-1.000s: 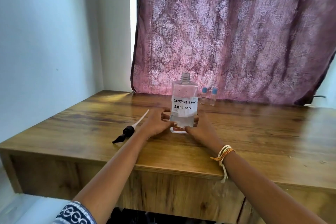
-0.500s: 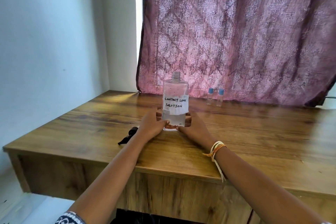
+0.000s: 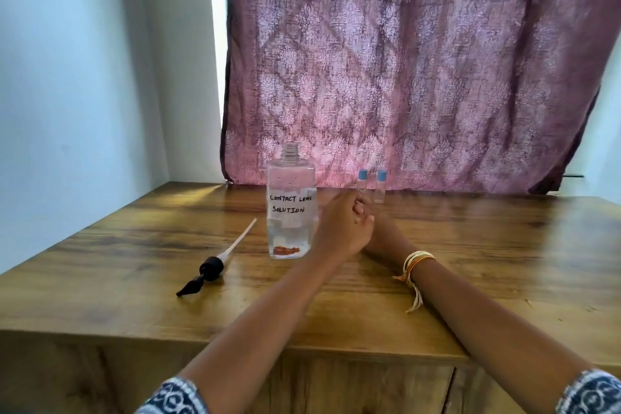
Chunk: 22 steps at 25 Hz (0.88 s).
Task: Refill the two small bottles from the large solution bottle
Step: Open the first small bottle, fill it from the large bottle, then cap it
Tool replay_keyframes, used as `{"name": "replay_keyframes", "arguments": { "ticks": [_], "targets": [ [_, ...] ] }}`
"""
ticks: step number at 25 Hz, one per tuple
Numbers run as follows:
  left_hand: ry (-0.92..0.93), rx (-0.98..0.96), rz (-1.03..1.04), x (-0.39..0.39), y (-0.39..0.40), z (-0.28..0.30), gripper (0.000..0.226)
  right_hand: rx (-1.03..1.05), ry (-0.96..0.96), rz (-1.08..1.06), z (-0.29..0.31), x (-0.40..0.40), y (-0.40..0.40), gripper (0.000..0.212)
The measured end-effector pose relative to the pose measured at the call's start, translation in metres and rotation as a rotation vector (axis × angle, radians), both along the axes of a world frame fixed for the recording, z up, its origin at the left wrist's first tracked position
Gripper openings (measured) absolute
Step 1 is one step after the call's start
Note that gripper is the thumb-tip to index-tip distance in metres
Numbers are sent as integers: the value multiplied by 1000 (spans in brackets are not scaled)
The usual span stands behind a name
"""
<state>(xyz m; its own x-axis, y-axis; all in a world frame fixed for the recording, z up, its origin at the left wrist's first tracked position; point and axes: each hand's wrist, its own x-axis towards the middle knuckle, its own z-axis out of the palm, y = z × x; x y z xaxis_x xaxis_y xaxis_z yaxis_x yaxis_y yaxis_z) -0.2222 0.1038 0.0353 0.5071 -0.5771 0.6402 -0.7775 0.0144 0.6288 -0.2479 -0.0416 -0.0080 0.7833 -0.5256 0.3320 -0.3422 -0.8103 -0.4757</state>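
A large clear bottle [image 3: 291,208] stands upright on a wooden tabletop [image 3: 487,245], left of the centre of the frame. Its threaded neck is open, with no cap on it. A white label on its front reads "CONTACT LENS SOLUTION" in handwritten black letters. Clear liquid fills the lower part, and a reddish-brown patch shows near its base.

To the right of the bottle and further back, near a patterned pink curtain [image 3: 420,70], stand two small clear bottles with blue caps, a left one [image 3: 362,182] and a right one [image 3: 381,186], close together and upright.

At the lower left of the bottle lies a black pump head [image 3: 211,268] with a long white tube, flat on the tabletop.

The left hand [image 3: 344,228] is raised just to the right of the large bottle, fingers loosely curled, holding nothing. The right hand [image 3: 381,239] lies mostly hidden behind the left one, so I cannot tell whether it is open or closed. Yellow bangles and thread [image 3: 415,262] circle the right wrist.
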Motion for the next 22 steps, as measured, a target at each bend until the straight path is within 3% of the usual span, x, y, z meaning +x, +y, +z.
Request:
{"name": "replay_keyframes", "arguments": {
  "ticks": [2,6,8,14,19,22],
  "targets": [
    [294,47,-2,-1,-34,3,23,-19,11,-46,-1,-3,-30,37],
    [629,65,42,32,-100,-20,14,94,-107,-183,1,-6,-75,37],
    [734,44,63,50,-124,-27,20,144,-150,-216,0,1,-92,39],
    [472,110,192,89,-177,-35,42,114,-230,-216,3,34,-129,27],
    [440,78,306,127,-215,-36,53,128,-135,-254,-2,64,-171,75],
    [411,197,317,139,-231,-40,59,165,-113,-244,-3,72,-186,77]
  ]
}}
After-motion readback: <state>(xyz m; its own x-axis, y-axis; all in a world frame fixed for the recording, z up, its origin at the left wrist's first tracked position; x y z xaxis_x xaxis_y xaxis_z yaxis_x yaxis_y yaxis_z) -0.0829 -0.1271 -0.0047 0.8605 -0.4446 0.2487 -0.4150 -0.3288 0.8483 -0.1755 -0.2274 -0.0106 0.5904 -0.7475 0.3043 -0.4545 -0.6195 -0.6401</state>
